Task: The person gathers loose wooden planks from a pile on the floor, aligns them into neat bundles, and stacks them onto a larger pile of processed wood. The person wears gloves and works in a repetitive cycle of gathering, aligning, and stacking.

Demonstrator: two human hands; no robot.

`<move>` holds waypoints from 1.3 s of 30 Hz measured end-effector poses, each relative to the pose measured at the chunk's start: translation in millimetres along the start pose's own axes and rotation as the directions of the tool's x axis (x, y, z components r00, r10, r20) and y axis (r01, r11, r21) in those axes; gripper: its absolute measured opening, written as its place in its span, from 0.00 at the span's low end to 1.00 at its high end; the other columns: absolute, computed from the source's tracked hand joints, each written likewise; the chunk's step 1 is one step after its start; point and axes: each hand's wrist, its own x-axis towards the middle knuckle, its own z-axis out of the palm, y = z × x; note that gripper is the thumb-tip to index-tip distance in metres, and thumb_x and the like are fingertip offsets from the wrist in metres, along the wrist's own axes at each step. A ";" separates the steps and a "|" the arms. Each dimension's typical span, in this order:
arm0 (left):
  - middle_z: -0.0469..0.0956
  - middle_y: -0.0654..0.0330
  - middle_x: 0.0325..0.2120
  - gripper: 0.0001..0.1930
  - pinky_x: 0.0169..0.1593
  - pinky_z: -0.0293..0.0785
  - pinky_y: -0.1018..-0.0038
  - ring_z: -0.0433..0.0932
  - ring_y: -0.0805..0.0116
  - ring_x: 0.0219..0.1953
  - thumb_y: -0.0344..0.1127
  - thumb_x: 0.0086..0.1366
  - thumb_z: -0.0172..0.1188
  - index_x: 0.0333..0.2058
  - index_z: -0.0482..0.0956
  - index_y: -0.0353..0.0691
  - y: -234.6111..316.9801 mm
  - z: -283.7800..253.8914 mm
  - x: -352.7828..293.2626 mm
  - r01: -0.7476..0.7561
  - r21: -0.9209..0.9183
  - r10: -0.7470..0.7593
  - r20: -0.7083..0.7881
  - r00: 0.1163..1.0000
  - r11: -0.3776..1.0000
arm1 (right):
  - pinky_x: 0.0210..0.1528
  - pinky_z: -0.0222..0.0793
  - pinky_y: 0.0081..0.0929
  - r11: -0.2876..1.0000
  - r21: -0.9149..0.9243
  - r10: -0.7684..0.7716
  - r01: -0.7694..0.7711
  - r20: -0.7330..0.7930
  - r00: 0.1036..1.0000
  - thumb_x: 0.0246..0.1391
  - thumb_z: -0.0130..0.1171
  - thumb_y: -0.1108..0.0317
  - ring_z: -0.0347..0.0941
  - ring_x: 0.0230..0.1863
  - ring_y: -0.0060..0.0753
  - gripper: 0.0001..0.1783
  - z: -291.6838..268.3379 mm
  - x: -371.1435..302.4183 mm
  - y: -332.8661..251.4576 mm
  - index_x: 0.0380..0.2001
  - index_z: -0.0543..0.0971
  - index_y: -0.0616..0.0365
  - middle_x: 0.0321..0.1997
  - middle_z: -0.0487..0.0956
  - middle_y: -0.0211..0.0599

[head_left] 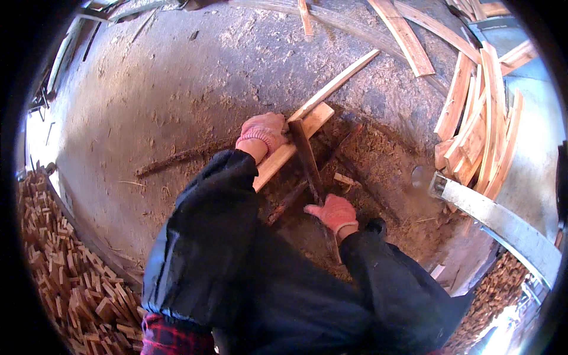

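Note:
My left hand (264, 131), in a pink knit glove, is closed on a pale wood strip (275, 168) that slants up to the right. A thinner wood strip (343, 81) reaches further out from beside the same hand. Below and to the right, my right hand (336, 214), also gloved in pink, grips a long dark flat bar (307, 158). The bar's upper end lies against the wood strips near my left fingers. Whether it is a blade or a piece of wood, I cannot tell. My left fingertips are partly hidden.
Sawdust and dark sticks (290, 201) cover the ground beneath my hands. Long pale slats (482, 130) are piled at the right, beside a curved metal arm (503, 210). Many short wood pieces (83, 290) are heaped at the lower left. More slats (405, 38) lie at the far side.

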 end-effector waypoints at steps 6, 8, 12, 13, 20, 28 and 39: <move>0.81 0.45 0.46 0.19 0.49 0.79 0.54 0.81 0.47 0.49 0.41 0.58 0.58 0.46 0.81 0.38 -9.4 9.3 9.1 0.039 0.031 -0.041 0.071 0.997 0.999 | 0.59 0.66 0.41 0.896 0.429 0.079 -0.113 0.096 0.992 0.44 0.63 0.31 0.74 0.57 0.53 0.46 17.7 -15.0 -26.9 0.49 0.80 0.67 0.51 0.79 0.55; 0.82 0.46 0.43 0.19 0.48 0.78 0.53 0.82 0.46 0.47 0.41 0.58 0.57 0.46 0.81 0.39 -13.0 12.8 1.2 0.018 0.018 -0.019 0.037 0.999 1.000 | 0.59 0.66 0.40 0.776 0.620 0.068 -0.117 0.103 0.992 0.44 0.63 0.31 0.73 0.57 0.53 0.46 18.0 -13.3 -22.1 0.49 0.79 0.68 0.53 0.79 0.56; 0.78 0.47 0.50 0.23 0.55 0.74 0.57 0.77 0.45 0.52 0.44 0.59 0.60 0.52 0.78 0.42 -46.5 33.2 -61.5 -0.226 -0.115 0.213 -0.113 0.970 0.967 | 0.59 0.65 0.39 0.711 0.679 0.215 -0.181 0.035 0.976 0.46 0.62 0.32 0.74 0.56 0.53 0.46 9.9 -12.1 -9.1 0.47 0.79 0.71 0.51 0.79 0.57; 0.70 0.47 0.59 0.29 0.61 0.69 0.58 0.71 0.46 0.59 0.44 0.57 0.63 0.57 0.74 0.46 -67.4 36.2 -85.8 -0.292 -0.227 0.222 -0.289 0.931 0.929 | 0.59 0.65 0.38 0.705 0.682 0.254 -0.193 0.010 0.967 0.47 0.62 0.32 0.74 0.55 0.53 0.46 11.6 -9.8 -11.1 0.47 0.78 0.72 0.50 0.80 0.57; 0.72 0.51 0.55 0.31 0.59 0.68 0.55 0.72 0.49 0.57 0.43 0.57 0.65 0.60 0.70 0.48 -216.6 78.0 -115.5 0.153 0.132 -0.102 -0.329 0.939 0.979 | 0.41 0.74 0.36 0.693 0.701 0.182 -0.167 0.053 0.982 0.49 0.63 0.36 0.79 0.37 0.43 0.40 10.5 -17.9 -45.3 0.37 0.80 0.72 0.38 0.81 0.51; 0.77 0.45 0.49 0.26 0.57 0.72 0.63 0.76 0.49 0.54 0.44 0.59 0.65 0.54 0.74 0.37 -88.4 31.2 -63.1 -0.262 -0.650 0.043 -0.332 0.942 0.713 | 0.58 0.65 0.34 0.533 0.836 0.211 -0.129 0.017 0.977 0.52 0.60 0.36 0.74 0.55 0.46 0.42 19.9 -6.5 -32.1 0.50 0.78 0.69 0.49 0.80 0.50; 0.83 0.52 0.47 0.32 0.55 0.73 0.66 0.80 0.57 0.50 0.52 0.52 0.70 0.52 0.80 0.38 -37.4 109.2 -34.1 -0.034 -0.720 0.150 0.099 0.984 0.693 | 0.53 0.74 0.31 0.659 0.518 -0.315 0.545 -0.467 0.826 0.66 0.55 0.61 0.75 0.48 0.33 0.20 86.4 33.3 -38.4 0.57 0.75 0.59 0.50 0.80 0.32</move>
